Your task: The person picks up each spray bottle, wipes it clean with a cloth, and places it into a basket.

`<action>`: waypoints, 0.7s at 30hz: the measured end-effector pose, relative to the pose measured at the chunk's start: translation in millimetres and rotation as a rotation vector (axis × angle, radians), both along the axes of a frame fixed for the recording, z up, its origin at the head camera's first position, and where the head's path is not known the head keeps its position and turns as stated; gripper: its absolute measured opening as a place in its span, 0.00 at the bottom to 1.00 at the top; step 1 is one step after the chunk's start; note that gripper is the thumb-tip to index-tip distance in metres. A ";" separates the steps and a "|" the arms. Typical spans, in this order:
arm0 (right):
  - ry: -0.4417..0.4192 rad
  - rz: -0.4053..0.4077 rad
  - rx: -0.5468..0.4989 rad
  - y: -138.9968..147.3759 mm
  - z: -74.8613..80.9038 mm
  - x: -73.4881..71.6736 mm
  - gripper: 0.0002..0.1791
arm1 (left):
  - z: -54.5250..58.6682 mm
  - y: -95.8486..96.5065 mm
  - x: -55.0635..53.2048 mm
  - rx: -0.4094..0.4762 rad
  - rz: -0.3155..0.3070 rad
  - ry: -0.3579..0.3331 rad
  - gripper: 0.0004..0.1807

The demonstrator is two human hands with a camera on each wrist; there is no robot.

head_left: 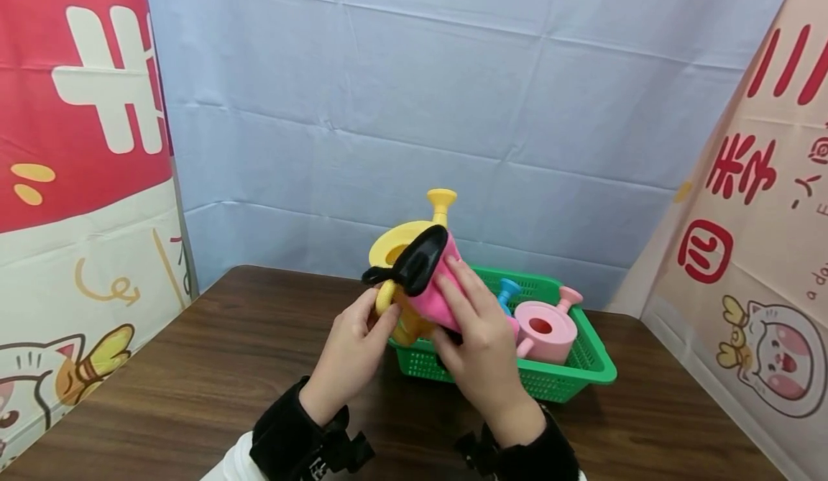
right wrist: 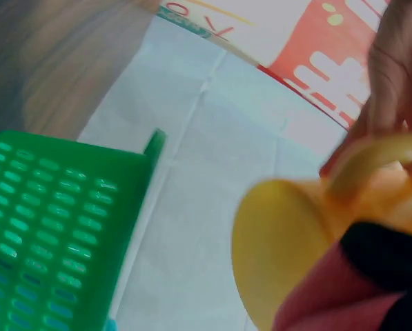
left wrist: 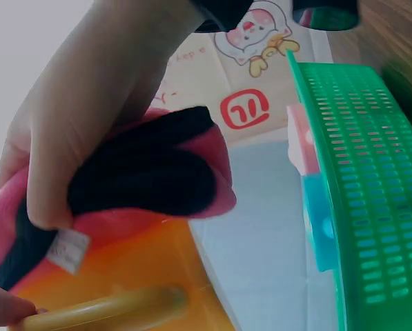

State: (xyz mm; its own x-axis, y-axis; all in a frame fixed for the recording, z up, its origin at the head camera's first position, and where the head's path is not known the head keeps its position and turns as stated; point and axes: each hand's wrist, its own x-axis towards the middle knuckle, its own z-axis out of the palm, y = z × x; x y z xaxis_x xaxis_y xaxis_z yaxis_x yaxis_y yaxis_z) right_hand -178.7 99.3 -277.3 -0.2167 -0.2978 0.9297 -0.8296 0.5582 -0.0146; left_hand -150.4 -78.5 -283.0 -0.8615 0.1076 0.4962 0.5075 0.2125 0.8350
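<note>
My left hand (head_left: pixel 349 355) pinches the looped handle of a yellow toy watering can (head_left: pixel 390 240), holding it up over the near left part of a green basket. The can's spout rises at the back, and its round base (right wrist: pixel 275 248) shows in the right wrist view. My right hand (head_left: pixel 484 344) grips a pink and black fabric piece (head_left: pixel 428 305) against the can's right side. In the left wrist view, a white tag (left wrist: pixel 68 249) hangs from this fabric beside the right thumb. The fabric covers part of the can.
The green basket (head_left: pixel 598 372) stands on the dark wooden table (head_left: pixel 213 366). Inside sit a pink watering can (head_left: pixel 555 333) and a blue one (head_left: pixel 509 290), partly hidden by my right hand. A pale blue cloth (head_left: pixel 420 107) hangs behind, with printed sheets at both sides.
</note>
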 end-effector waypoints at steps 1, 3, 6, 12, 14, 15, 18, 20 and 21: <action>-0.030 0.022 -0.030 3.3 1.3 -0.7 0.33 | 0.5 0.3 0.1 -0.002 0.002 0.001 0.14; -0.119 0.069 -0.096 11.1 4.0 -2.5 0.35 | 1.7 0.8 1.2 -0.014 0.007 -0.003 0.10; -0.320 0.101 -0.213 23.4 7.9 -4.4 0.36 | 3.2 1.3 4.0 -0.007 0.007 0.003 0.08; -0.613 0.103 -0.370 35.5 9.0 -7.9 0.34 | 2.4 3.3 10.3 0.010 -0.043 0.058 0.12; -0.569 0.131 -0.375 33.0 7.0 -8.7 0.35 | 3.2 3.4 11.8 0.011 -0.036 0.077 0.08; -0.520 0.145 -0.369 31.0 6.0 -8.7 0.35 | 3.8 3.3 12.6 0.014 -0.028 0.082 0.08; -0.333 0.187 -0.329 24.2 3.9 -7.3 0.36 | 6.7 2.9 14.0 0.023 -0.013 0.077 0.09; -0.190 0.205 -0.286 19.9 3.5 -6.5 0.36 | 8.9 2.6 14.1 0.013 -0.001 0.060 0.09; -0.124 0.204 -0.260 17.6 3.4 -5.8 0.35 | 9.9 2.4 13.8 0.008 0.004 0.051 0.09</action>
